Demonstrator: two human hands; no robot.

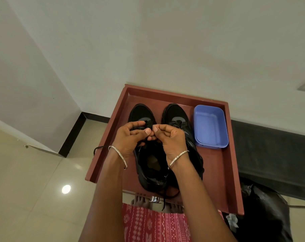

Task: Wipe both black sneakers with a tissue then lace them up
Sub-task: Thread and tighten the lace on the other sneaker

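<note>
In the tray [216,165], the tub [210,126] sits at its far right, the right sneaker [174,112] at its middle, the left sneaker [142,113] toward its left.

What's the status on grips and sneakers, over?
Lacing: left grip, right grip pinch lace over one sneaker. Beside it, other sneaker. Nothing blocking; blue tub aside.

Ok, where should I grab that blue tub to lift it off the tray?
Pinch the near short rim of the blue tub from above, thumb inside. It's open and empty; the sneaker beside it and the tray wall crowd its long sides.
</note>
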